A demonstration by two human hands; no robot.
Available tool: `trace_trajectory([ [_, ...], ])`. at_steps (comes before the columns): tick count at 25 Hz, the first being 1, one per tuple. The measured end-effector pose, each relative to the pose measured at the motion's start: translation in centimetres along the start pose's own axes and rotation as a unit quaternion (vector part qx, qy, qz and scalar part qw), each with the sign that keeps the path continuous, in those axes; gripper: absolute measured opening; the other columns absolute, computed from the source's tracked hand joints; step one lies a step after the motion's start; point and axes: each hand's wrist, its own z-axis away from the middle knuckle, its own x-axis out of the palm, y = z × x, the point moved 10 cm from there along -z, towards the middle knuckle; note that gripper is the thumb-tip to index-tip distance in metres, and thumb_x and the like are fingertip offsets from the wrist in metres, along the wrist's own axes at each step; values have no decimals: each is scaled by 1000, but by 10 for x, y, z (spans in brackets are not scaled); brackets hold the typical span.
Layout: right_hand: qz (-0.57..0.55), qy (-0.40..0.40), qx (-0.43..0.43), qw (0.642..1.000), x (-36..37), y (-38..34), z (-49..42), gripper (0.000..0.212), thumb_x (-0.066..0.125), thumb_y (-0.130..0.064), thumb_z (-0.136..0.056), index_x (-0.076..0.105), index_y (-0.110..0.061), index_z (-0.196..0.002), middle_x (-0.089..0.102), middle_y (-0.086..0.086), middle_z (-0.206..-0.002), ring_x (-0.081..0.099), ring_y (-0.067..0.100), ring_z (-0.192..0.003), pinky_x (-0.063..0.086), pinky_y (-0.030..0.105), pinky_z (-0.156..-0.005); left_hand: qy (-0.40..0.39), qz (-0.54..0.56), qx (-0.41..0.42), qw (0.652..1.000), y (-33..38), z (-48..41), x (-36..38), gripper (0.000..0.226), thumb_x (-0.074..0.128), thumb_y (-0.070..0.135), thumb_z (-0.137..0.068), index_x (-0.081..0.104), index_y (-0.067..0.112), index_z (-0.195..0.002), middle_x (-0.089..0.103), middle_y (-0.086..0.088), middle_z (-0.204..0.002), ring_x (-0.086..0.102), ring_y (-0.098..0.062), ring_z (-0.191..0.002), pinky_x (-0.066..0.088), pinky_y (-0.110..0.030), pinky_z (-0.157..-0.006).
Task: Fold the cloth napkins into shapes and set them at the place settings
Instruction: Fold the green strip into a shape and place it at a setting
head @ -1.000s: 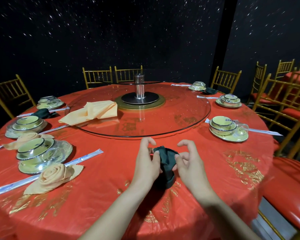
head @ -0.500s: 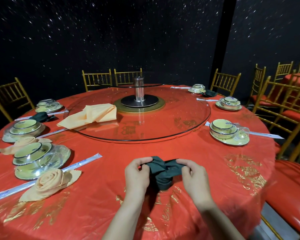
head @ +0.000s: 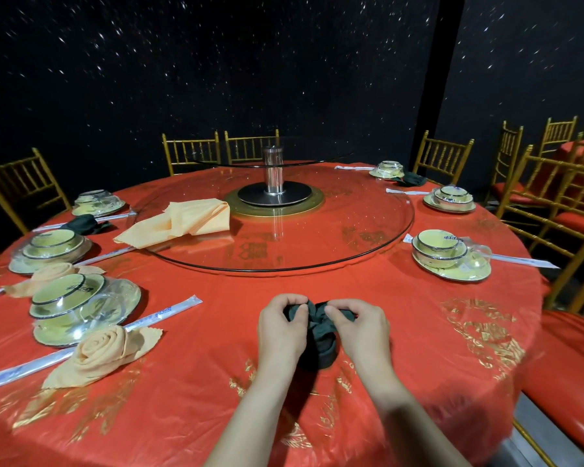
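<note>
Green cloth napkin (head: 319, 332), rolled into an upright coil, stands on the red table (head: 199, 382) near its front edge, directly between the two hands; left hand (head: 280, 332) and right hand (head: 363, 332) each pinch an upper fold between thumb and forefinger, the other fingers curled in, while the coil's base rests on the table below the palms. Judging by the finished peach rose (head: 98, 352) at the left, the grip at the top serves to draw petals or leaves outward without toppling the base; the part under the fingertips is probably a turned-out edge, though the dark cloth hides the detail. A stack (head: 186, 222) of unfolded peach cloths lies on the glass turntable (head: 368, 230), apparently kept there as stock within reach; the setting (head: 449, 256) at the right has no folded cloth beside it and seems a likely destination, well apart from the hands; a second green piece (head: 85, 224) already sits at a far-left place.
</note>
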Motion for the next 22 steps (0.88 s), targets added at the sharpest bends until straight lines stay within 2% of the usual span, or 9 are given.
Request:
trace_trajectory([
  [5, -23, -19, 46, 998, 8, 35, -2, 18, 66, -11, -86, 73, -10, -103, 71, 3, -103, 63, 17, -102, 44, 26, -93, 30, 80, -85, 993, -40, -6, -12, 28, 60, 4, -89, 67, 29, -81, 71, -10, -96, 65, -33, -96, 51, -45, -88],
  [7, 10, -33, 43, 998, 7, 43, -2, 20, 64, -12, -87, 72, -10, -106, 69, 6, -108, 62, 19, -104, 43, 28, -96, 57, 110, -107, 986, -48, -5, -19, 25, 60, 2, -89, 68, 24, -83, 69, -18, -101, 67, -29, -79, 52, -38, -75],
  [10, 40, -45, 40, 997, 1, 52, -3, 21, 63, -12, -88, 71, -10, -107, 69, 6, -110, 62, 21, -107, 43, 28, -96, 69, 137, -128, 980, -62, -5, -22, 24, 61, 0, -88, 70, 22, -82, 66, -17, -102, 48, -8, -52, 46, -24, -54],
  [11, 60, -47, 38, 996, 0, 53, -2, 21, 62, -12, -89, 71, -10, -108, 69, 6, -111, 62, 22, -107, 42, 26, -95, 64, 128, -137, 980, -66, -4, -21, 24, 61, 1, -88, 70, 23, -81, 67, -18, -101, 52, -13, -54, 50, -30, -58],
  [12, 88, -50, 34, 994, -1, 53, -1, 22, 62, -13, -89, 71, -11, -109, 69, 6, -112, 62, 22, -107, 39, 23, -93, 61, 110, -136, 983, -70, -5, -21, 23, 62, 3, -88, 71, 23, -81, 69, -18, -99, 42, -6, -68, 53, -39, -68],
  [13, 113, -52, 25, 992, -1, 53, 0, 22, 60, -15, -90, 70, -11, -110, 68, 6, -112, 61, 23, -107, 37, 21, -91, 62, 75, -121, 988, -68, -5, -22, 21, 62, 4, -88, 72, 22, -83, 71, -15, -97, 55, -38, -102, 52, -43, -78],
  [14, 127, -52, 17, 990, -1, 52, 1, 23, 60, -15, -91, 69, -12, -111, 68, 6, -113, 60, 23, -108, 36, 20, -89, 62, 33, -92, 993, -63, -5, -24, 18, 62, 5, -88, 72, 21, -86, 72, -9, -95, 66, -32, -89, 50, -41, -84],
  [17, 116, -32, 3, 993, -8, 45, 1, 23, 60, -15, -91, 69, -12, -112, 68, 6, -110, 61, 25, -106, 35, 19, -84, 73, -30, -15, 997, -46, 1, -33, 20, 63, 6, -87, 73, 24, -87, 67, 7, -90, 65, -19, -90, 49, -31, -84],
  [22, 184, -76, -20, 980, 4, 39, 5, 30, 54, -16, -93, 63, -11, -121, 63, 9, -117, 57, 28, -112, 37, 28, -94, 61, -21, -35, 997, -49, -2, -32, 26, 62, 4, -87, 66, 29, -80, 68, 6, -89, 64, -16, -90, 48, -28, -85],
])
